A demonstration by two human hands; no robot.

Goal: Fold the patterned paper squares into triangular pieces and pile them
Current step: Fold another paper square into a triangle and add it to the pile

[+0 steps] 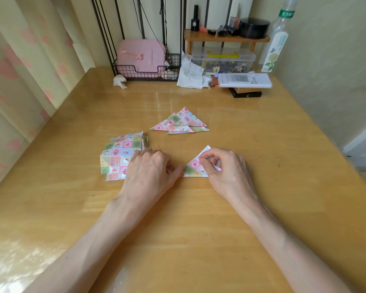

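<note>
The stack of unfolded squares [118,153] lies on the desk [199,218] and serves as the marker here. Just to its right lies the half-folded piece [193,167], already triangular, its long edge flat on the desk and its white tip pointing away from the person. Beyond the stack and to its right is the pile of finished triangles [181,122], loosely fanned, not squared up.

The right hand [226,168] has a pinching grip: thumb and forefinger close on the piece's right-hand sloping edge. The left hand [150,168] sits between the stack and the piece, fingers curled under, its thumb tip at the piece's left corner. Whether that grip pinches the corner or only presses it down I cannot tell.

The paper looks thin and very light. It should crease sharply but spring open if let go, and it is likely to skate on the glossy desk. One corner wants pinning down while a finger runs along the fold. To lift it, the folded edge looks the best place to take hold.

Far beyond the stack a wire basket [148,70] holds a pink case. Right of that, a clear lidded box [223,60] holds small dark and pale bits, too small to name.
</note>
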